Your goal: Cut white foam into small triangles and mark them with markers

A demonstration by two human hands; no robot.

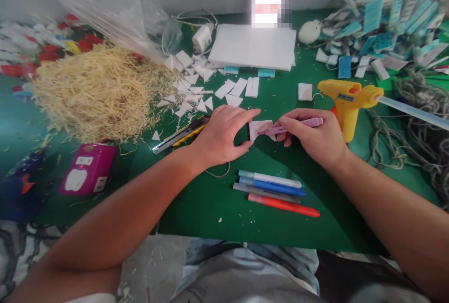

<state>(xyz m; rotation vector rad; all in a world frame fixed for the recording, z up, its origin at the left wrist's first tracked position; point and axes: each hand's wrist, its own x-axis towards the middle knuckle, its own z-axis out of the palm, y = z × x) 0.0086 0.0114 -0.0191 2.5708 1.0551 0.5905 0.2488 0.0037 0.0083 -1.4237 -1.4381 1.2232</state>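
Observation:
A small white foam piece lies on the green table in front of me. My left hand is at its left end, thumb and index finger bracing its near and far edges. In my right hand is a pink marker, its tip on or just over the white piece. Several more markers lie side by side nearer to me, among them a blue marker and a red marker. A yellow and black utility knife rests partly behind my left hand.
A yellow glue gun stands right of my right hand, near tangled grey cord. White foam scraps and white sheets lie behind. Left are a straw heap and a magenta power box. Blue-white pieces pile up back right.

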